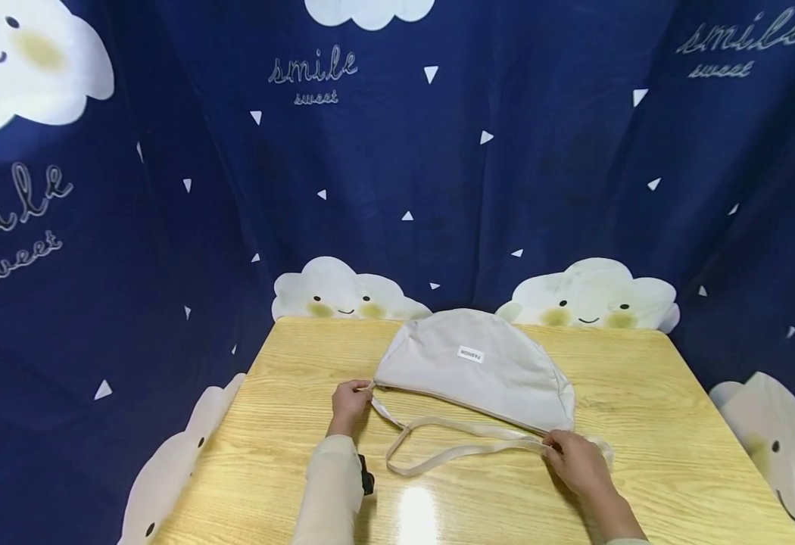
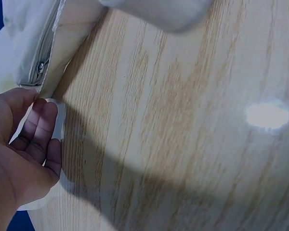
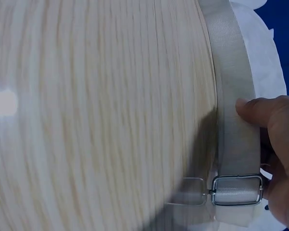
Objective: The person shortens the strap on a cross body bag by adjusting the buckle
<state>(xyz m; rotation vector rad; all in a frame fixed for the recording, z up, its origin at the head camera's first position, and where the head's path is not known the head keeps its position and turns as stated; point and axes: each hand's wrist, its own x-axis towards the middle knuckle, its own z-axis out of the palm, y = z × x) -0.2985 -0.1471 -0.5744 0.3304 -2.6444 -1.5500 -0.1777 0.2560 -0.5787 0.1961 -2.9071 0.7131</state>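
A pale beige half-moon shoulder bag lies on the table, its straight zipped edge toward me and a small white "FASHION" label upside down on its front. At the bag's left corner, my left hand pinches the fabric between thumb and fingers. In the left wrist view the zipper pull is just above that hand. My right hand, by the right corner, holds the strap, thumb on top and the other fingers mostly hidden behind. A metal slider buckle sits on the strap near this hand.
The strap's loose loop spreads over the wooden table between my hands. A dark blue curtain printed with clouds hangs behind and at both sides. A black wrist device is on my left sleeve.
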